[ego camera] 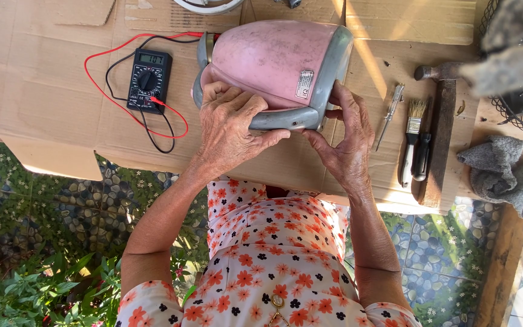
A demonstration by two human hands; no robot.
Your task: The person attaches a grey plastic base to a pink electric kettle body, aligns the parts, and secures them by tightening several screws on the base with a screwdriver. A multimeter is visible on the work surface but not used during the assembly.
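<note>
Pink electric kettle (pixel 273 63), grey plastic trim and handle, small label near base. Surface scuffed, dusty. Lies on side on cardboard, base ring toward 3 o'clock, lid end toward 9 o'clock, grey handle along 6 o'clock edge. Sits top centre of view.

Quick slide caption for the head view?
Both hands, left and right, grip a pink kettle lying on cardboard beside a multimeter.

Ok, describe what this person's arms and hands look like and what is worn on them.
Both forearms are bare, and the left hand and right hand wear no gloves; no rings or watch show. Short sleeves of a white garment printed with orange and dark flowers end near the elbows. The hands look wrinkled, with short nails.
</note>
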